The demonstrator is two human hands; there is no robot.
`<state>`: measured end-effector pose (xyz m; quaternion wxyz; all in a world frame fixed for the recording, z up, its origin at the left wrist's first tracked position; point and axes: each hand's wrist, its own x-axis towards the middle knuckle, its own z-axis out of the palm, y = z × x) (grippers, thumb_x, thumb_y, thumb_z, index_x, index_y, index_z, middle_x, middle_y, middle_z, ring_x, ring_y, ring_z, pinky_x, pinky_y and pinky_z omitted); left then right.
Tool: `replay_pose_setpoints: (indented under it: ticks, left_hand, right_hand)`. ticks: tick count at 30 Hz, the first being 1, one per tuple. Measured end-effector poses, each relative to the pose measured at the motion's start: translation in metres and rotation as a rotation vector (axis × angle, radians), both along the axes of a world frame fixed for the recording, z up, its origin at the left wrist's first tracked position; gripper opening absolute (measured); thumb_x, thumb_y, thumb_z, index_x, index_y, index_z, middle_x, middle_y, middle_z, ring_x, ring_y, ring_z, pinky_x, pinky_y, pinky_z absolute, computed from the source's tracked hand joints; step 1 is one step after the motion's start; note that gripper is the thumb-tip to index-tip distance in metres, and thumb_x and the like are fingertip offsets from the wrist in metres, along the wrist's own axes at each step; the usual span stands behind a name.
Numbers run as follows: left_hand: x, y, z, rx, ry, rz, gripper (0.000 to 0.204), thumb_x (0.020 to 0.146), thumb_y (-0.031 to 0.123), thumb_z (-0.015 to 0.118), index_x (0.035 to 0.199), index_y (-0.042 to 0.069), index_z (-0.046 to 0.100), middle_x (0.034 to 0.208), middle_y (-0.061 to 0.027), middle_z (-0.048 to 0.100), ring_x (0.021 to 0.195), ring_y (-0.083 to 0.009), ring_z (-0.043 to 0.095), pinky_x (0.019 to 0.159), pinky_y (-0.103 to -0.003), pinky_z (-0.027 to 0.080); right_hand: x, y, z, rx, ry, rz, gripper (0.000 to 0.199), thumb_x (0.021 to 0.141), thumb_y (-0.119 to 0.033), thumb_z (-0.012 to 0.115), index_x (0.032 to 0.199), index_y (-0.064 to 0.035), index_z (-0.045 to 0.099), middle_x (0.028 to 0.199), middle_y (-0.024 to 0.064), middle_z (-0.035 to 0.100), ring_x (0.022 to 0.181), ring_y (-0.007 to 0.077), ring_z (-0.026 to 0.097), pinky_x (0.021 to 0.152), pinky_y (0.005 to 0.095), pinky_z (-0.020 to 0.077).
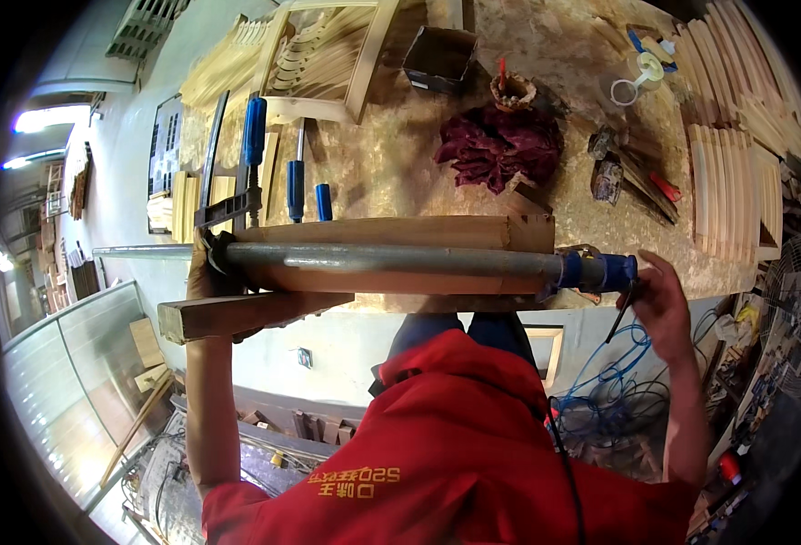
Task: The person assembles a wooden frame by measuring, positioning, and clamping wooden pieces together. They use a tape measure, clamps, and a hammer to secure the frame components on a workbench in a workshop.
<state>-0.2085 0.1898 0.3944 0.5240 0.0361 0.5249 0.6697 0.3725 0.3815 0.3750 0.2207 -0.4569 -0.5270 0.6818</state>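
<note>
A long grey pipe clamp (400, 260) lies level across the front of me, over reddish-brown boards (382, 229) at the table's near edge. At its left part, my left hand (202, 277) is closed around the pipe beside a dark sliding jaw (221, 252); most of its fingers are hidden. Below that hand, a thick wooden block (237, 314) sticks out to the left. On the right, my right hand (662, 295) curls its fingers at the end of the blue clamp head (600, 272), on the thin dark crank handle (620, 315).
Blue-handled bar clamps (254, 132) stand at the left of the worktable (382, 163). Farther back are a wooden frame (364, 73), a black box (439, 59) and a maroon cloth (500, 150). Stacked wood strips (724, 191) line the right; blue hoses (614, 372) coil below.
</note>
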Motion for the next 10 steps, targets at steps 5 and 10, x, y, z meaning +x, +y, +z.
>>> replay_pose_setpoints:
  ticks: [5, 10]
  left_hand:
    - [-0.004, -0.005, -0.007, 0.03, -0.022, 0.02, 0.03, 0.102, 0.039, 0.062, 0.117, 0.014, 0.066, 0.11, -0.0031, 0.071, 0.104, -0.0187, 0.066, 0.097, -0.037, 0.052]
    - [-0.018, -0.013, -0.02, 0.058, 0.025, 0.036, 0.039, 0.098, 0.038, 0.067, 0.128, 0.012, 0.063, 0.115, -0.0055, 0.07, 0.11, -0.022, 0.065, 0.108, -0.044, 0.048]
  right_hand:
    - [0.008, 0.01, -0.005, 0.04, 0.158, -0.087, 0.058, 0.083, 0.015, 0.055, 0.139, -0.0004, 0.053, 0.11, 0.0077, 0.065, 0.091, 0.0157, 0.065, 0.083, 0.0288, 0.0521]
    - [0.006, 0.013, 0.007, 0.183, -0.107, 0.021, 0.05, 0.088, 0.014, 0.05, 0.135, -0.0021, 0.058, 0.113, 0.0054, 0.065, 0.105, 0.0166, 0.067, 0.093, 0.0296, 0.0528]
